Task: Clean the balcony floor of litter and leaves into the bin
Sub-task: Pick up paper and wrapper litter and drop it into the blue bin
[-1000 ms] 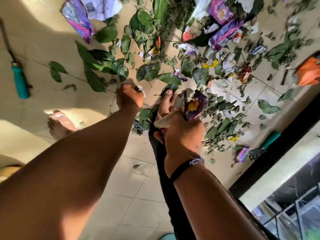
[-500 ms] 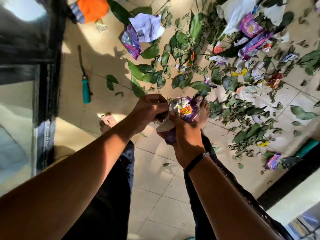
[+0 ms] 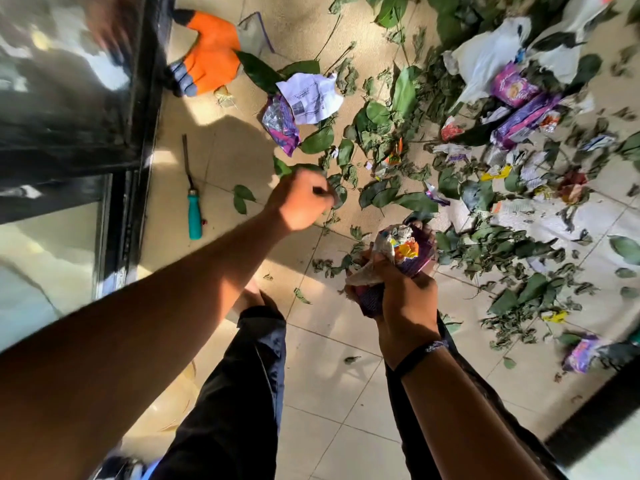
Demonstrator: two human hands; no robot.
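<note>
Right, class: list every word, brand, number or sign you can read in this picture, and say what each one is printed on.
No text here can be read for certain.
White crumpled paper: printed lines and a dark block, too small to read.
Purple packet: script logo, blurred.
Long purple wrapper: print blurred.
Wrapper bundle gripped by the right hand: colours only, no letters legible.

Screwdriver [image 3: 194,206] lies left of leaves [image 3: 388,133], glove [image 3: 207,53] seemingly beyond.

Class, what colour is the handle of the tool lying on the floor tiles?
Teal handle, clearest in the head view.
</note>
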